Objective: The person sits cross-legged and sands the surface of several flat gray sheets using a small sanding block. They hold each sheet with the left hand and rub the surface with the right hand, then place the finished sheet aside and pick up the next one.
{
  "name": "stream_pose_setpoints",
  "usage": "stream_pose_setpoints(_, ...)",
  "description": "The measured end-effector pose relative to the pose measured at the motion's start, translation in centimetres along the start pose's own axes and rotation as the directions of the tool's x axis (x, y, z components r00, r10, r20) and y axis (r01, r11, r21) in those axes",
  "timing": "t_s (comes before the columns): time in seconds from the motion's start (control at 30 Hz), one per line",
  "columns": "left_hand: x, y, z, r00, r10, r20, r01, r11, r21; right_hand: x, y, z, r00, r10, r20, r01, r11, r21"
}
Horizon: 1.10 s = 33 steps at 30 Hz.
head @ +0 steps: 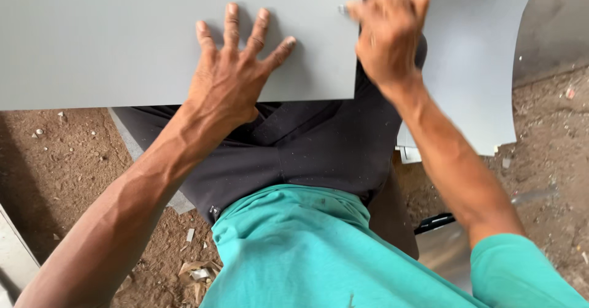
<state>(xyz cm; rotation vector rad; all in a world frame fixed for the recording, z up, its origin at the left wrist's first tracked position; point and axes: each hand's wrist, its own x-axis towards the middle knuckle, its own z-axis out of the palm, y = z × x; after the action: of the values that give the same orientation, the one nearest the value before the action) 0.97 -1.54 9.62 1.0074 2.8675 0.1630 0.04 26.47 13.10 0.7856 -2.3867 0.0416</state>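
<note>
A large flat grey panel point(123, 38) lies across my lap, filling the upper left of the head view. My left hand point(236, 78) presses flat on it with fingers spread, near its right part. My right hand point(389, 29) is closed in a fist at the panel's right edge, gripping a small tool whose metal tip point(342, 8) just shows against the edge. The rest of the tool is hidden inside the fist.
A second grey sheet point(472, 69) with a curved, cut edge lies to the right below my forearm. Dirt floor point(61, 167) with small debris and scraps lies on both sides. A dark-handled object point(437, 222) rests near my right elbow.
</note>
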Motion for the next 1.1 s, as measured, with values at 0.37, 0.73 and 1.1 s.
stream_pose_setpoints(0.37, 2.8, 2.4, -0.8, 0.991, -0.048, -0.125, 0.049, 0.999, 0.005, -14.2, -5.6, -3.5, 0.844, 0.48, 0.241, -0.526, 0.65, 0.548)
stream_pose_setpoints(0.73, 3.3, 2.9, -0.4, 0.993, -0.043, -0.108, 0.048, 0.998, 0.039, -2.5, -9.4, -2.8, 0.81, 0.558, 0.182, -0.582, 0.729, 0.36)
stream_pose_setpoints(1.1, 2.8, 2.7, -1.0, 0.996, -0.038, -0.076, 0.036, 0.999, -0.036, -9.3, -2.2, -6.0, 0.441, 0.825, 0.354, -0.753, 0.125, 0.646)
